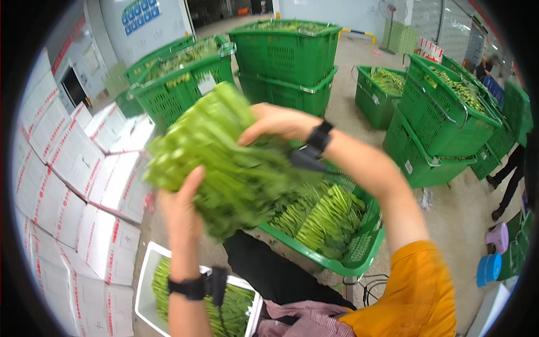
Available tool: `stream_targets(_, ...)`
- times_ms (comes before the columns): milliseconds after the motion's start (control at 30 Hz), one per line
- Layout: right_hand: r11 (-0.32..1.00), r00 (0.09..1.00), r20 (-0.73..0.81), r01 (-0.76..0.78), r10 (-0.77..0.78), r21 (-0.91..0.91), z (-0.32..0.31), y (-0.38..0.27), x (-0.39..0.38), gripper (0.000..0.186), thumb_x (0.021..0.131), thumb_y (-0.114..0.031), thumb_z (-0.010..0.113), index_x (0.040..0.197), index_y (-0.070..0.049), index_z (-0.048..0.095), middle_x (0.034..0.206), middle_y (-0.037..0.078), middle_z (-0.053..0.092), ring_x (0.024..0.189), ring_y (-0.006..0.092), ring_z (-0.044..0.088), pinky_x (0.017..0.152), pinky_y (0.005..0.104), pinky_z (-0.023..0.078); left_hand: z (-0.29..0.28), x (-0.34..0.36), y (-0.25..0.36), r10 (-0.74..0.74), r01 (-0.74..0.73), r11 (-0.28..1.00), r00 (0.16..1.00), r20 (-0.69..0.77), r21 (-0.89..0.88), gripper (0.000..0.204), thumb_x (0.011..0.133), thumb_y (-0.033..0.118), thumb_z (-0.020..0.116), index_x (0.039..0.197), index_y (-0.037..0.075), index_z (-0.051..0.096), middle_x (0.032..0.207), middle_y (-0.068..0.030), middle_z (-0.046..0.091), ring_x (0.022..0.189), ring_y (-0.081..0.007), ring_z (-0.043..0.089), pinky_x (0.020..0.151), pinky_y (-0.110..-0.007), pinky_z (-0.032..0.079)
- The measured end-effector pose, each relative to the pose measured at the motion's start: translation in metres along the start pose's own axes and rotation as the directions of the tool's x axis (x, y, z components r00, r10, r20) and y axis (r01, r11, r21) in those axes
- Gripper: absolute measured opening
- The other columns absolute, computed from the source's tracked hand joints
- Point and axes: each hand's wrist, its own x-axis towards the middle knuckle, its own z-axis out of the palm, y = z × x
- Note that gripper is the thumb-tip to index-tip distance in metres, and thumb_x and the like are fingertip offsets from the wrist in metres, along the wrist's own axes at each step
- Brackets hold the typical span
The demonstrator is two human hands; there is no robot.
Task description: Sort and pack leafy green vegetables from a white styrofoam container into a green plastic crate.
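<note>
Bundle of leafy greens (224,163), long axis tilted from lower left to upper right, clamped between left hand (181,205) below and right hand (275,123) above, over the green crate (359,253) and white box (147,281).

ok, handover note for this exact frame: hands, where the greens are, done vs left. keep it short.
Left hand: grips the bundle of leafy greens from below.
Right hand: grips the same bundle from above; the bundle is lifted in the air and motion-blurred.
Green crate in front: holds more greens in rows.
White box below left hand: partly filled with greens.
Done: some greens lie in the white box.
Left: the held bundle is not yet set down; the crate still holds greens.
</note>
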Motion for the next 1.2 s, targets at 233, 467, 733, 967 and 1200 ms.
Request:
stream_targets(233,0.813,0.807,-0.114,-0.561,0.579,0.155,-0.077,0.123,-0.149,0.061,0.071,-0.011,0.071,0.126,0.001,0.049,0.114,0.009,0.061,0.099,0.0161,0.058,0.09,0.0299,0.046,0.068,-0.058,-0.172,-0.488,0.507,0.828,0.862,0.135,-0.239,0.047,0.073,0.004,0.074,0.114,0.001,0.052,0.106,-0.0075,0.061,0.094,-0.018,0.06,0.083,-0.032,0.047)
stream_targets(467,0.594,0.621,-0.076,-0.698,0.78,0.4,-0.078,0.209,-0.23,0.066,0.069,-0.01,0.069,0.129,0.002,0.046,0.12,0.009,0.058,0.108,0.0178,0.054,0.096,0.0296,0.04,0.086,-0.11,-0.264,-0.757,0.756,0.633,0.649,0.071,-0.166,0.051,0.073,0.006,0.075,0.115,0.002,0.047,0.108,-0.0088,0.059,0.097,-0.0197,0.059,0.084,-0.032,0.046)
stream_targets(733,0.696,0.694,-0.101,-0.682,0.713,0.225,-0.104,0.213,-0.181,0.067,0.069,-0.011,0.07,0.13,0.001,0.045,0.12,0.009,0.058,0.108,0.0158,0.054,0.096,0.0286,0.04,0.089,-0.077,-0.262,-0.701,0.681,0.687,0.713,0.017,-0.255,0.052,0.074,-0.001,0.072,0.119,0.002,0.044,0.112,-0.0089,0.057,0.1,-0.0176,0.058,0.086,-0.03,0.047)
stream_targets(967,0.834,0.833,-0.068,-0.551,0.549,-0.013,-0.128,0.256,-0.11,0.079,0.066,-0.023,0.081,0.129,0.005,0.043,0.125,0.013,0.055,0.114,0.0191,0.05,0.1,0.0304,0.037,0.051,-0.039,-0.291,-0.732,0.837,0.542,0.514,-0.447,0.075,0.12,0.067,0.02,0.081,0.142,-0.006,-0.009,0.145,-0.0295,0.015,0.135,-0.0327,0.021,0.109,-0.04,0.024)
stream_targets(1200,0.263,0.568,-0.558,-0.804,0.604,-0.534,-0.099,0.364,-0.106,0.1,0.074,-0.046,0.072,0.142,0.004,0.018,0.141,0.029,0.027,0.128,0.0427,0.032,0.101,0.0459,0.038,0.0,-0.035,-0.218,-0.767,0.755,0.641,0.638,-0.071,-0.137,0.081,0.08,0.018,0.069,0.14,-0.007,0.021,0.134,-0.0178,0.039,0.128,-0.0276,0.037,0.105,-0.038,0.026)
